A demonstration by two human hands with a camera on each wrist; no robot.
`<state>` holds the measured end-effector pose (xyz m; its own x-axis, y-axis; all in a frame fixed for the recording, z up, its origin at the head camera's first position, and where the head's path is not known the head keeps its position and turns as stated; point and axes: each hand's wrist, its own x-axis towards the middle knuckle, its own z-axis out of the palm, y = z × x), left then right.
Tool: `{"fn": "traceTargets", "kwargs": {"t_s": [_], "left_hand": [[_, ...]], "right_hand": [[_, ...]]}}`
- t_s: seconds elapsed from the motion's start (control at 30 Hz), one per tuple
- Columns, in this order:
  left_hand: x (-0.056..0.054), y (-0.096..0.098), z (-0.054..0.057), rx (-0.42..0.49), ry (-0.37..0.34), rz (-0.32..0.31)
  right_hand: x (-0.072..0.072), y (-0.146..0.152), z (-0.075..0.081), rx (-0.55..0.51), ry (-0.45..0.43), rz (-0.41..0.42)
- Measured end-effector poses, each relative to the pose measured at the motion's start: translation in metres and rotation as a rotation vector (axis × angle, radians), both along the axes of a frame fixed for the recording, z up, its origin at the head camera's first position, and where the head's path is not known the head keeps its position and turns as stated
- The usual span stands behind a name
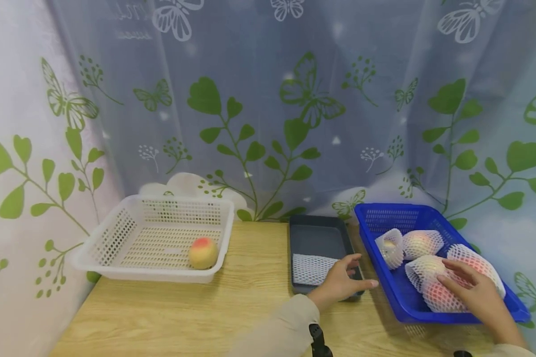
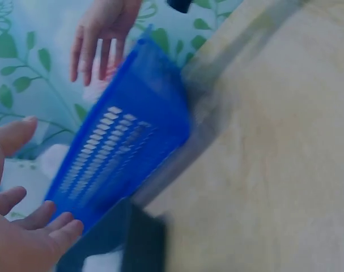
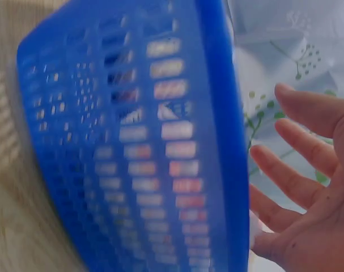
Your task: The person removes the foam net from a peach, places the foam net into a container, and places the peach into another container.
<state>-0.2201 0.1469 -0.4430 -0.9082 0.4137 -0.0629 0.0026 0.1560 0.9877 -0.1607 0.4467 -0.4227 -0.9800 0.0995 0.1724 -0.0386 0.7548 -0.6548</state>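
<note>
My left hand [image 1: 341,278] hovers over the near end of a dark grey tray [image 1: 319,235], its fingers spread and holding nothing. Inside that tray lies a flattened white foam net sleeve [image 1: 311,269]. On the right, my right hand [image 1: 475,287] hangs over a blue basket [image 1: 397,297] with its fingers loosely bent. Several peaches in white foam nets lie in the basket, one netted peach [image 1: 442,293] partly beneath that hand. The right wrist view shows the right hand [image 3: 316,181] beside the basket rim, its fingers apart.
A white basket [image 1: 154,272] stands at the left with one bare peach [image 1: 203,253] in its near right corner. All the containers sit on a wooden table [image 1: 161,312]. A curtain [image 1: 250,64] printed with leaves and butterflies hangs behind.
</note>
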Motion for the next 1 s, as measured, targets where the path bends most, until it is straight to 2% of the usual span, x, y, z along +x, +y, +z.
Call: {"fn": "traceTargets", "kwargs": {"t_s": [0.17,0.33,0.4,0.53,0.6,0.7,0.8,1.0], "left_hand": [[0.013,0.022,-0.014,0.063,-0.039,0.022],[0.024,0.038,-0.023,0.137,-0.100,0.075],[0.026,0.042,-0.024,0.171,-0.125,0.080],[0.030,0.047,-0.026,0.252,-0.161,0.059],[0.031,0.049,-0.026,0.264,-0.175,0.047],[0.033,0.053,-0.027,0.253,-0.189,0.045],[0.035,0.057,-0.027,0.250,-0.218,0.061],[0.040,0.062,-0.026,0.270,-0.233,0.105]], "right_hand": [[0.007,0.013,0.000,0.005,-0.051,-0.017],[0.008,0.018,-0.002,0.035,-0.021,-0.047],[0.009,0.020,-0.002,0.033,-0.004,-0.082],[0.009,0.023,-0.005,0.008,0.028,-0.208],[0.008,0.025,-0.005,-0.009,0.033,-0.281],[0.007,0.026,-0.004,-0.025,0.043,-0.346],[0.005,0.025,-0.003,-0.003,0.061,-0.382],[0.002,0.029,-0.007,0.153,0.135,-0.406]]}}
